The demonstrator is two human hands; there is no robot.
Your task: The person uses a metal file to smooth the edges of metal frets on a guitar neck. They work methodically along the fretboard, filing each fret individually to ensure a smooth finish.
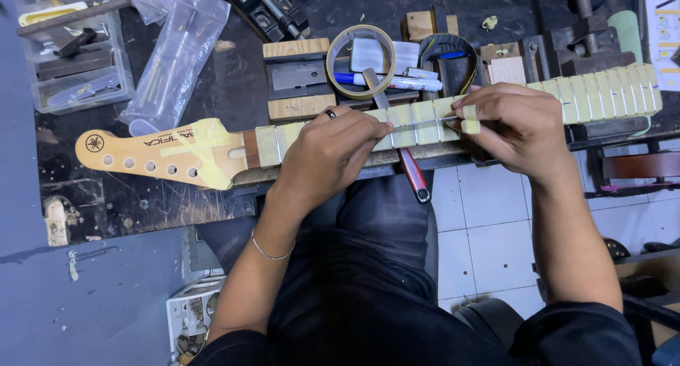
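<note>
Both hands rest on the guitar neck (319,136), which lies crosswise along the workbench (142,203) edge, its fretboard covered in masking strips. Left hand (333,150) presses down with fingers curled. Right hand (520,122) pinches a slender tool (425,122) against a fret. Behind lie a tape roll (361,60) and a marker pen (389,81).
</note>
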